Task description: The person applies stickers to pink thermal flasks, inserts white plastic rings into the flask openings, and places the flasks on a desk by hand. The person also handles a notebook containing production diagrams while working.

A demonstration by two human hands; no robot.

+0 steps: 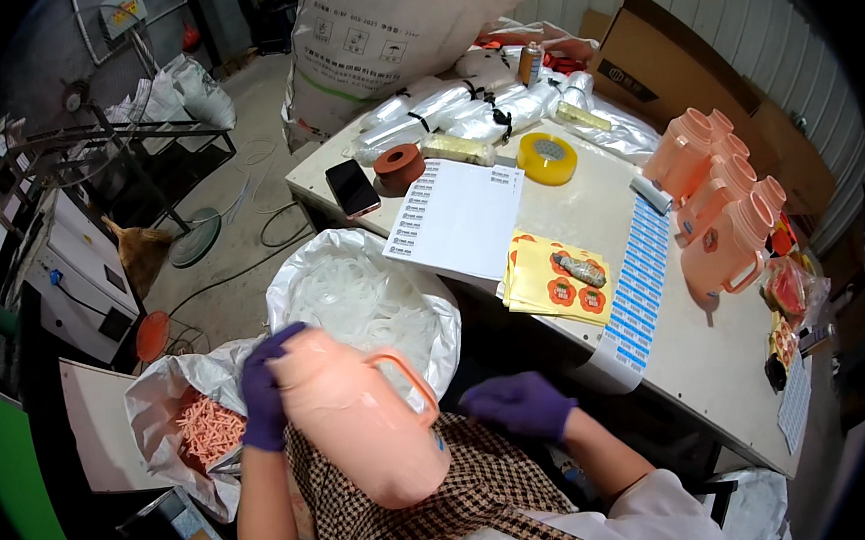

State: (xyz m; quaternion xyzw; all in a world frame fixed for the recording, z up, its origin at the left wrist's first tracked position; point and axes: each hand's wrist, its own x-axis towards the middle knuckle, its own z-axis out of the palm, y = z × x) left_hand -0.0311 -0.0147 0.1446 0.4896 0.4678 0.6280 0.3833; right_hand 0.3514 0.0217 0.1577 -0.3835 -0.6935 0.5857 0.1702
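Note:
My left hand (pixel 263 387), in a purple glove, grips a peach-pink plastic jug (pixel 363 425) by its narrower upper end. The jug lies tilted over my lap, its looped handle on the upper right side and its wide base toward my checked apron (pixel 468 488). A small blue mark shows near the base. To the right of the handle, apart from the jug, is my right hand (pixel 520 406), also purple-gloved; its fingers are blurred and I see nothing in them. Several similar pink jugs (pixel 727 249) stand upright at the table's right side.
The table (pixel 607 183) carries label sheets (pixel 458 208), yellow sticker sheets (pixel 543 277), a blue label strip (pixel 639 286), yellow tape (pixel 547 159), brown tape (pixel 399 167) and a phone (pixel 352 187). Left of it sit sacks of translucent parts (pixel 354 301) and pink pieces (pixel 208 426).

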